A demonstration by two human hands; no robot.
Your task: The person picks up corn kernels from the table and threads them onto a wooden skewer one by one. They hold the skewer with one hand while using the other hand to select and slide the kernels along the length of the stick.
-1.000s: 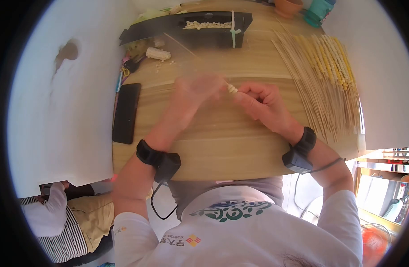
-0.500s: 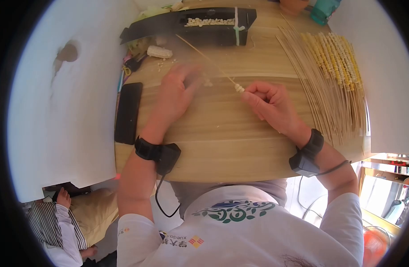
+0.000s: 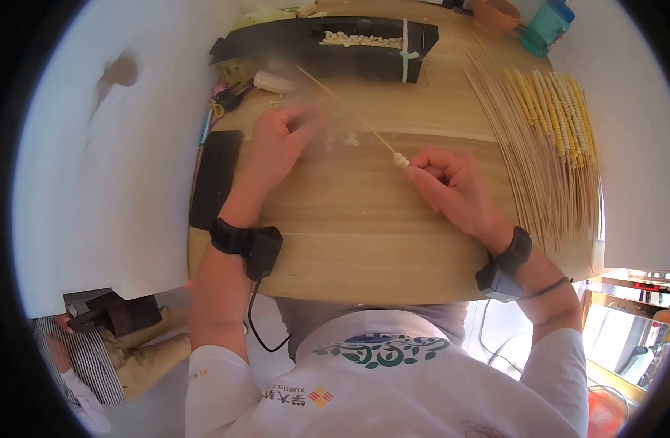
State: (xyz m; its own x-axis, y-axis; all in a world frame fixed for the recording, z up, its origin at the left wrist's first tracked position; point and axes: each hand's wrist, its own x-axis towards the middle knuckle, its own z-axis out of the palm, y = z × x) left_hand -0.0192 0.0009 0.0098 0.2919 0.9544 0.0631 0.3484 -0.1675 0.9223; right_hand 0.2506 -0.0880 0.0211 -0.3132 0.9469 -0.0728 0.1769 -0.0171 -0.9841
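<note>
pale wood table (image 3: 364,241) fills the middle of the view, seen from above by the person seated at its near edge. the right hand (image 3: 455,186) rests on the table right of centre, its fingers closed in a pinch around the near end of a thin bamboo skewer (image 3: 349,113). the skewer slants away to the far left, and a few pale corn kernels (image 3: 401,159) sit threaded on it just beside the fingertips. the left hand (image 3: 276,142) lies left of centre, palm down, fingers curled over the tabletop near some loose kernels (image 3: 351,139); it is blurred, so whether it grips anything cannot be told. both wrists wear black bands with small boxes and trailing cables.

at the far side of the table a long black tray (image 3: 328,47) holds a row of pale kernels. a stripped piece of corn cob (image 3: 273,82) lies just near of the tray's left part. a dark phone (image 3: 214,179) lies along the left edge of the table. on the right, a wide fan of bare skewers (image 3: 539,175) spreads out, with finished yellow corn skewers (image 3: 557,109) at its far end. a teal cup (image 3: 547,25) and an orange bowl (image 3: 495,13) stand at the far right corner.
</note>
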